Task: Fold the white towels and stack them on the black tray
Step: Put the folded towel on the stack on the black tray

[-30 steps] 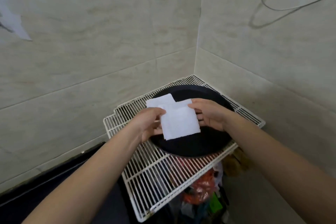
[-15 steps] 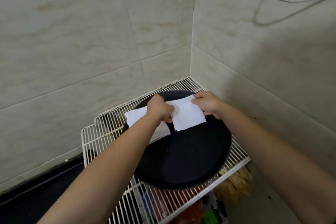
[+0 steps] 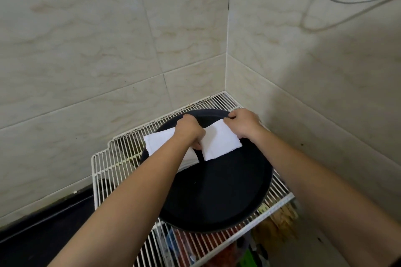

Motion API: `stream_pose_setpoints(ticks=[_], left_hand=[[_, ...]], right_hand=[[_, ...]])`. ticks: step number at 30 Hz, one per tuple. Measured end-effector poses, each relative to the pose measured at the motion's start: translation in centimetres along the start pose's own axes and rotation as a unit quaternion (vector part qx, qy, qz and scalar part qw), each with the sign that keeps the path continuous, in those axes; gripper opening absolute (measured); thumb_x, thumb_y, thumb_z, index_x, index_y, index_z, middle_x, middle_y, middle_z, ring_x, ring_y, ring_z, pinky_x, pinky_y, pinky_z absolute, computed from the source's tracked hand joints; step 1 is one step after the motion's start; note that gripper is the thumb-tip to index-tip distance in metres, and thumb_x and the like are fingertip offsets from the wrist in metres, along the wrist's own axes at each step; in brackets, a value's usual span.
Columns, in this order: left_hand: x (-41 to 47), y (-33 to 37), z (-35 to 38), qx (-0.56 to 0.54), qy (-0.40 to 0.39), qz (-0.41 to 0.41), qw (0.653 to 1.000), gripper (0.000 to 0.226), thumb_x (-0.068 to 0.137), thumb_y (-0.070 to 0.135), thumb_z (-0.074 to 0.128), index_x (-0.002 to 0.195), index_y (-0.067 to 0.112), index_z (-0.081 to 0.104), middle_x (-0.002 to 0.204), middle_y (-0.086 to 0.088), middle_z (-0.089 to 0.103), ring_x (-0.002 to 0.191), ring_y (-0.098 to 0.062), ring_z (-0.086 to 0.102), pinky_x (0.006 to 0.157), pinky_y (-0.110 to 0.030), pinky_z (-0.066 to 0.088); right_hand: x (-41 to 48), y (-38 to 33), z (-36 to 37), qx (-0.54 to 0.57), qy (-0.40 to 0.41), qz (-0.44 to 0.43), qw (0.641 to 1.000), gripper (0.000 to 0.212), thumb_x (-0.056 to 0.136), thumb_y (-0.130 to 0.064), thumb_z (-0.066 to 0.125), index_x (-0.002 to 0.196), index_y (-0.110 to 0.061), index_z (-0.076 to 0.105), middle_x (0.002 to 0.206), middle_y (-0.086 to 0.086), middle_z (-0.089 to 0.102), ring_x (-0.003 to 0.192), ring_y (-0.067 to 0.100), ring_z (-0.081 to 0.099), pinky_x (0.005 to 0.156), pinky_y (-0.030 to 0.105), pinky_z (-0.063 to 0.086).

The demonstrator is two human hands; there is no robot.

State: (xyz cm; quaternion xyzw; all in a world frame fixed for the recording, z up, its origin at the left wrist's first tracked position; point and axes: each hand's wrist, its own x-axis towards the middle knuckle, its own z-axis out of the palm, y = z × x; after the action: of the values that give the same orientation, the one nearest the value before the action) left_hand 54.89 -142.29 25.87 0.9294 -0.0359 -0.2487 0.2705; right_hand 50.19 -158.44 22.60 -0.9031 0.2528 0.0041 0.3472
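A round black tray (image 3: 219, 193) lies on a white wire rack in the tiled corner. A folded white towel (image 3: 219, 141) sits on the tray's far part, pinched at its left edge by my left hand (image 3: 191, 131) and at its far right corner by my right hand (image 3: 244, 122). A second folded white towel (image 3: 160, 140) rests over the tray's far left rim, partly hidden under my left forearm.
The wire rack (image 3: 117, 158) juts from the corner with tiled walls close behind and to the right. Colourful items (image 3: 195, 247) are stored beneath the rack. A dark counter edge (image 3: 43, 230) runs at lower left. A cable (image 3: 347, 2) hangs on the right wall.
Both hands have carried the folded towel from mid-air above the tray down and toward the far part of the tray. The second towel has come into view at the left.
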Motion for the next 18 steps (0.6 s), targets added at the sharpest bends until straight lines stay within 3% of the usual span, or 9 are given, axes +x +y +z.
stream_pose_setpoints(ticks=[3, 6, 7, 9, 12, 14, 18], left_hand=[[-1.3, 0.2, -1.6, -0.039, 0.011, 0.018, 0.999, 0.009, 0.094, 0.010, 0.051, 0.090, 0.003, 0.056, 0.085, -0.018, 0.072, 0.062, -0.030, 0.073, 0.043, -0.025, 0.052], [-2.5, -1.0, -4.8, -0.152, 0.054, 0.091, 0.983, 0.027, 0.095, 0.023, 0.050, 0.103, 0.000, 0.062, 0.090, -0.019, 0.072, 0.070, -0.033, 0.074, 0.067, -0.045, 0.063], [-3.2, -1.8, -6.1, -0.148, 0.100, 0.129, 0.975, 0.032, 0.095, 0.031, 0.048, 0.109, 0.006, 0.062, 0.096, -0.016, 0.072, 0.077, -0.033, 0.074, 0.074, -0.049, 0.061], [-5.0, -5.0, -9.2, -0.038, 0.257, 0.198, 0.945, 0.038, 0.097, 0.042, 0.045, 0.119, 0.015, 0.061, 0.112, -0.012, 0.070, 0.099, -0.034, 0.068, 0.089, -0.046, 0.054], [-8.5, -11.8, -12.8, 0.131, 0.451, 0.246, 0.848, 0.051, 0.100, 0.045, 0.037, 0.134, 0.012, 0.055, 0.138, -0.017, 0.056, 0.124, -0.038, 0.052, 0.103, -0.047, 0.042], [-11.1, -18.0, -14.8, 0.207, 0.490, 0.195, 0.824, 0.058, 0.099, 0.049, 0.032, 0.139, 0.011, 0.051, 0.148, -0.022, 0.045, 0.134, -0.041, 0.043, 0.108, -0.053, 0.036], [-17.6, -31.4, -16.5, 0.263, 0.465, 0.012, 0.845, 0.068, 0.098, 0.055, 0.024, 0.150, 0.013, 0.038, 0.160, -0.023, 0.023, 0.148, -0.042, 0.020, 0.115, -0.062, 0.023]], right_hand=[[-1.0, -1.5, -1.8, -0.037, 0.036, -0.032, 0.998, 0.024, 0.096, -0.031, 0.053, 0.095, -0.013, 0.069, 0.092, 0.009, 0.070, 0.090, 0.032, 0.066, 0.073, 0.035, 0.054], [-2.0, -4.6, -3.4, -0.020, 0.088, -0.088, 0.992, 0.034, 0.098, -0.037, 0.049, 0.121, -0.018, 0.065, 0.119, 0.008, 0.069, 0.108, 0.030, 0.063, 0.094, 0.041, 0.051], [-2.0, -5.9, -3.7, -0.018, 0.107, -0.117, 0.987, 0.037, 0.099, -0.038, 0.047, 0.126, -0.019, 0.063, 0.125, 0.008, 0.067, 0.113, 0.030, 0.061, 0.097, 0.040, 0.049], [-2.7, -9.1, -3.2, -0.026, 0.138, -0.186, 0.972, 0.042, 0.102, -0.039, 0.044, 0.136, -0.016, 0.055, 0.135, 0.012, 0.058, 0.122, 0.031, 0.056, 0.101, 0.039, 0.044], [-4.5, -14.0, -0.3, -0.044, 0.176, -0.292, 0.939, 0.050, 0.103, -0.039, 0.043, 0.146, -0.014, 0.044, 0.150, 0.016, 0.042, 0.136, 0.035, 0.042, 0.110, 0.043, 0.036], [-6.2, -17.5, 3.9, -0.057, 0.172, -0.362, 0.914, 0.056, 0.102, -0.042, 0.041, 0.149, -0.012, 0.041, 0.156, 0.021, 0.033, 0.142, 0.037, 0.034, 0.115, 0.047, 0.031], [-12.2, -24.6, 14.5, -0.099, 0.077, -0.470, 0.874, 0.072, 0.097, -0.058, 0.027, 0.156, -0.016, 0.029, 0.164, 0.022, 0.013, 0.150, 0.039, 0.018, 0.120, 0.049, 0.020]])
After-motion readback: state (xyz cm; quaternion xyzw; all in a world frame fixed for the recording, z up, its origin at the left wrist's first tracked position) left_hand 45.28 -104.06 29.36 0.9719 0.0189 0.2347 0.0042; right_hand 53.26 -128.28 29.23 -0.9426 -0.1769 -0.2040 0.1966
